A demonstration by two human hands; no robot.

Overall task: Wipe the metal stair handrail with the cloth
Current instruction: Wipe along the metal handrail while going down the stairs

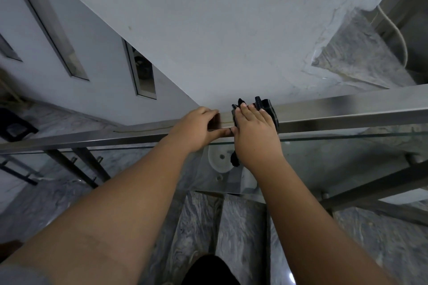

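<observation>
A flat, square-section metal handrail [347, 111] runs across the view from lower left to upper right. A dark checked cloth [268, 106] is draped over it at the centre, one end hanging down below the rail. My right hand [254, 132] lies palm-down on the cloth, pressing it onto the top of the rail, fingers together. My left hand [199, 129] grips the bare rail just to the left, fingers over the far edge and thumb along the near side, touching my right hand.
A glass panel [335, 159] hangs under the rail on metal brackets. Marble stair treads [231, 227] lie below me. Beyond the rail a grey wall [208, 30] drops into the stairwell, with narrow window slots [141, 69] at left and a cable [398, 37] at upper right.
</observation>
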